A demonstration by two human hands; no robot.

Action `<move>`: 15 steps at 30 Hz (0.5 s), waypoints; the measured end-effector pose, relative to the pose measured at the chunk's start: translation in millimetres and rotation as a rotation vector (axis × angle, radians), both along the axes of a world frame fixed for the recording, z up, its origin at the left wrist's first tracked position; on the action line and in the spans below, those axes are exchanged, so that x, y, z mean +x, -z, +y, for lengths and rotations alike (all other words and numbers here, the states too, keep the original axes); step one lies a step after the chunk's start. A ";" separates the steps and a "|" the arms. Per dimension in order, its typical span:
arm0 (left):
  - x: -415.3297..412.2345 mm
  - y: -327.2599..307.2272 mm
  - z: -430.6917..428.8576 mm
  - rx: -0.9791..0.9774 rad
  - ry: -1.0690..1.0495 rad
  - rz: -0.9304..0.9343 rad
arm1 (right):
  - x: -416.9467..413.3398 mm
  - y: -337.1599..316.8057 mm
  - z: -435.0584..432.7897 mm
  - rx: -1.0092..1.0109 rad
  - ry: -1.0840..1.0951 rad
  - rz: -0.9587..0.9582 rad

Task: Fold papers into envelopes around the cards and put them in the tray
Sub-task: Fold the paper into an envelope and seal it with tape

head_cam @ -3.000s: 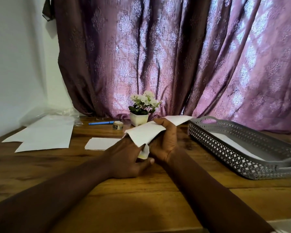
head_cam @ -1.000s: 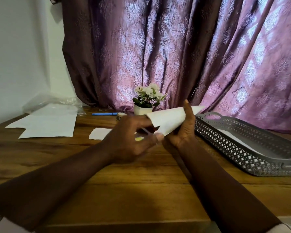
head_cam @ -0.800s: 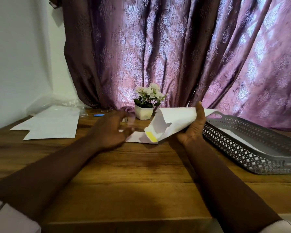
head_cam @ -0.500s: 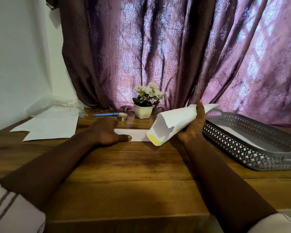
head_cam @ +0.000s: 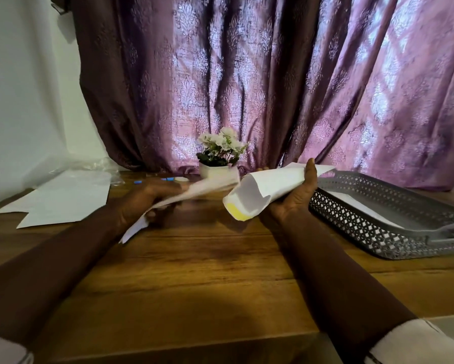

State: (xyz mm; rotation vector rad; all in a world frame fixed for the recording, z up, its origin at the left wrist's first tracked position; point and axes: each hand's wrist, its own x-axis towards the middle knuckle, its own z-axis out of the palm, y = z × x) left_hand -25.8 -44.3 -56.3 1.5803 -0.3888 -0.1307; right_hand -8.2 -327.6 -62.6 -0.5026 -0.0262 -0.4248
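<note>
A folded paper, open like a pocket, is held in the right hand above the wooden table, just to the left of the grey perforated tray. The thumb is laid upright across the outer side of this paper. The other fingers are curled behind it, and one fingertip is seen over the upper edge. At the lower, open end of the folded paper a yellow patch is visible.

A white sheet is gripped in the left hand. It is lifted off the table and tilted, and its far end comes near the mouth of the folded paper; whether they touch cannot be told. The hand and the sheet are blurred, so it cannot be told exactly how the fingers lie. Only this is seen: the sheet passes through the closed hand.

The tray stands on the table at the right, and a flat white paper lies inside it. At the far left of the table several loose paper sheets are spread, with a clear plastic bag behind them. A blue pen, a small tape roll and a white flower pot are placed along the purple curtain.
</note>
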 end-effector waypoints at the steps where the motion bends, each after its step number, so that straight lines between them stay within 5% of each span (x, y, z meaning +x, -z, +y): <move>1: -3.1 1.6 -2.1 0.022 0.036 0.004 | 1.4 0.3 -0.6 -0.010 0.006 0.000; 9: 13.1 3.3 -12.8 0.176 -0.023 -0.105 | 2.4 -5.1 4.9 -0.078 0.006 -0.057; 15: 17.4 10.0 -16.4 0.116 -0.090 -0.037 | -6.6 -16.1 13.6 -0.129 0.004 -0.062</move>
